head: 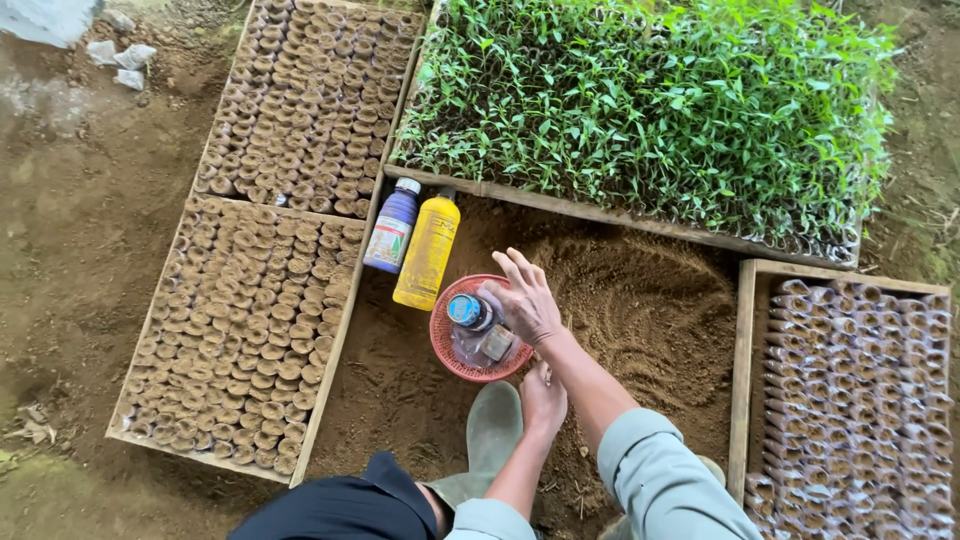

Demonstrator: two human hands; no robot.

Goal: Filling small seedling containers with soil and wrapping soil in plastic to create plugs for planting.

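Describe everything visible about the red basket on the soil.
The red basket is round, shallow, of woven plastic-looking mesh. It sits level on bare brown soil, below a yellow bottle. Inside lie a blue-capped small bottle and clear bags. The right hand reaches over its right side; actual contact cannot be told.

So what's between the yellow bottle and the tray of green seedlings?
In the head view, only a short strip of bare soil: the yellow bottle lies with its cap just short of the wooden edge of the seedling tray.

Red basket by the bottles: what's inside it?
Inside the red basket lie a small container with a blue cap and a clear plastic bag. The right hand covers its right side, so anything there stays hidden.
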